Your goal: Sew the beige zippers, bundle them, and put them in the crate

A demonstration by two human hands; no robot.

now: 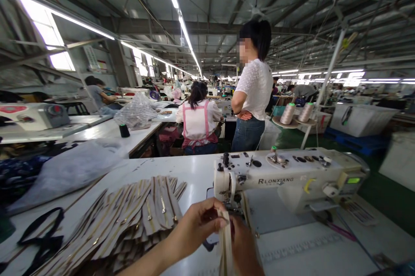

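My left hand (197, 226) pinches the top end of a beige zipper strip (226, 245) just in front of the needle area of the white sewing machine (292, 176). My right hand (243, 245) is closed on the same strip from the right, a little lower. The strip hangs down between both hands toward the bottom edge. The needle and presser foot sit directly behind my fingers, partly hidden by them.
A fanned pile of beige zipper strips (129, 219) lies on the white table (181, 172) to my left. Black straps (42, 235) and a grey plastic bag (71, 168) lie further left. A person in white (254, 90) stands behind the machine; another sits (197, 120). Thread cones (295, 113) stand at right.
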